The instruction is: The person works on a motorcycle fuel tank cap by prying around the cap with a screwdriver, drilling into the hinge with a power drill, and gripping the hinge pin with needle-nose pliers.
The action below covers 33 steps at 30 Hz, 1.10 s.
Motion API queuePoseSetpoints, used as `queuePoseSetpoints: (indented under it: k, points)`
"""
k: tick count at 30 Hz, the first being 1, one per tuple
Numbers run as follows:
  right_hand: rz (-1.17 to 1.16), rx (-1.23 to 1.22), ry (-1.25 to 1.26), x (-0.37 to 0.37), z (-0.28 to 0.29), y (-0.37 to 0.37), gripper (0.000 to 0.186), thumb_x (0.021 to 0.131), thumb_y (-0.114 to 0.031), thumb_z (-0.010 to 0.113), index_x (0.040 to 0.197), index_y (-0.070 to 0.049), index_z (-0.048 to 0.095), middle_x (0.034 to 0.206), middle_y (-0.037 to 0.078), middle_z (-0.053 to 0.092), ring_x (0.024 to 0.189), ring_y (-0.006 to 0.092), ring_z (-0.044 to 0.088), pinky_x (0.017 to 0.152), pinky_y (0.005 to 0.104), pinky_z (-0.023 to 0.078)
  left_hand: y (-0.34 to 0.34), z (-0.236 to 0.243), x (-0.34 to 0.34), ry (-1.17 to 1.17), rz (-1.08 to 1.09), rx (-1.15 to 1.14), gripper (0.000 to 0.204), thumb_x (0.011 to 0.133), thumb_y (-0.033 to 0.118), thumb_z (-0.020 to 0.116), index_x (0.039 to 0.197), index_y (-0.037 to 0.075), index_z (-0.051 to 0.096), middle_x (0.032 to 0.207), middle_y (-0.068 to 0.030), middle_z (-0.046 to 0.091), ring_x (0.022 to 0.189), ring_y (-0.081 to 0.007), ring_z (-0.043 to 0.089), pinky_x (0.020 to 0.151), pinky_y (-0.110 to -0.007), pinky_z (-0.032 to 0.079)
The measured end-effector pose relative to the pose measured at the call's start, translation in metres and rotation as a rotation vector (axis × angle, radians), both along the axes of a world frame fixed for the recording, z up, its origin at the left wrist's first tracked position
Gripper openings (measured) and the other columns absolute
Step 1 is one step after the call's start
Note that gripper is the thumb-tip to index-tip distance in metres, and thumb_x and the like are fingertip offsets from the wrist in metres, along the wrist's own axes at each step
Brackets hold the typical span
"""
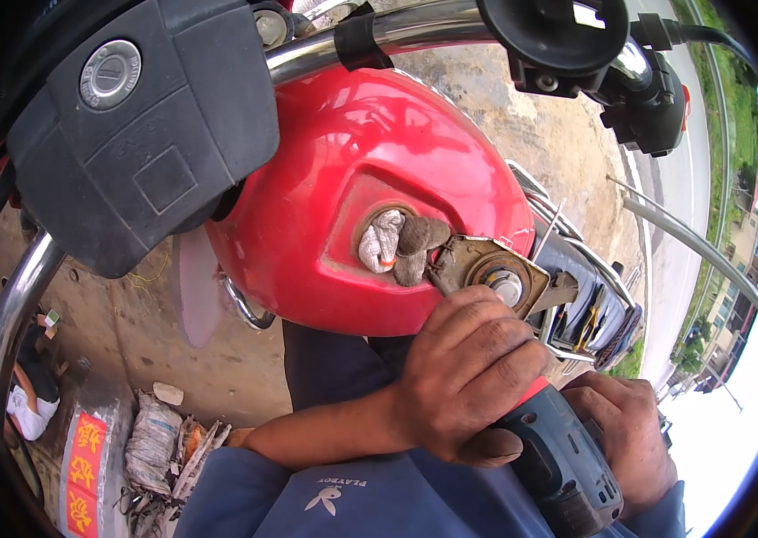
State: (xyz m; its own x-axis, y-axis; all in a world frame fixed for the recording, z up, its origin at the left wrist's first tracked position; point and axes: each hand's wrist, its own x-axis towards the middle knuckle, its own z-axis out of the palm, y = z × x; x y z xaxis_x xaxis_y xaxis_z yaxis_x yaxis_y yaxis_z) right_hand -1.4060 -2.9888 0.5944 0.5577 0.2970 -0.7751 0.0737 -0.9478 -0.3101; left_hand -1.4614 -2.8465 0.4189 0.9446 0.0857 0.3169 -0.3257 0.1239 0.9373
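A red motorcycle fuel tank (pixel 343 161) lies before me, its filler hole stuffed with a whitish rag (pixel 381 242) and a grey-brown rag (pixel 419 247). To the right of the hole the hinged fuel cap (pixel 504 285) is swung back, its dirty metal underside with a round centre facing up. My left hand (pixel 477 372) is closed round the front end of a blue power tool (pixel 558 457) with a red band, its knuckles close by the cap. My right hand (pixel 625 435) grips the tool from its right side, fingers partly hidden. The tool's working tip is hidden behind my left hand.
Chrome handlebars (pixel 424 29) and a black ignition cover (pixel 141 134) stand at the far side. Beyond the tank's right side is a rack (pixel 589 309) with hand tools. At lower left lie a rag bundle (pixel 153 441) and a box with a red strip (pixel 85 471), near another person (pixel 31 408).
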Motion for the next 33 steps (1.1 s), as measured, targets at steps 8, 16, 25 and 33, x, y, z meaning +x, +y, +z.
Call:
queuePoseSetpoints:
  k: [8,16,25,33]
  points:
    - [0.086,0.036,0.033,0.007,-0.002,-0.008,0.028,0.071,-0.019,0.073,0.091,0.000,0.066,0.083,0.015,0.066,0.070,0.0356,0.067,0.062,0.0435,0.053,-0.006,-0.008,-0.005,0.001,0.054,0.012,0.081,0.108,0.062,0.020,0.100,-0.003,0.068,0.089,-0.0179,0.067,0.079,-0.0365,0.067,0.072,-0.050,0.054]
    - [0.209,0.090,-0.028,0.003,-0.015,-0.014,0.031,0.071,-0.020,0.073,0.096,-0.002,0.066,0.086,0.013,0.067,0.069,0.0313,0.067,0.059,0.0415,0.051,-0.016,-0.023,-0.012,-0.059,0.082,-0.013,0.077,0.107,0.059,0.025,0.106,-0.006,0.066,0.095,-0.0221,0.066,0.084,-0.0383,0.066,0.072,-0.051,0.054]
    - [0.272,0.044,-0.025,0.010,-0.008,-0.011,0.030,0.073,-0.023,0.073,0.095,-0.003,0.066,0.087,0.012,0.068,0.071,0.0302,0.067,0.061,0.0415,0.050,-0.016,-0.024,-0.015,-0.087,0.100,0.037,0.076,0.107,0.058,0.026,0.108,-0.006,0.066,0.096,-0.0220,0.066,0.087,-0.0384,0.066,0.071,-0.051,0.055]
    - [0.165,0.040,0.020,0.010,-0.001,0.004,0.032,0.076,-0.020,0.073,0.101,-0.002,0.066,0.092,0.015,0.068,0.075,0.0327,0.070,0.065,0.0436,0.053,-0.004,-0.017,-0.011,-0.045,0.041,-0.019,0.076,0.106,0.059,0.027,0.110,-0.006,0.066,0.099,-0.0230,0.067,0.089,-0.0398,0.067,0.074,-0.053,0.055]
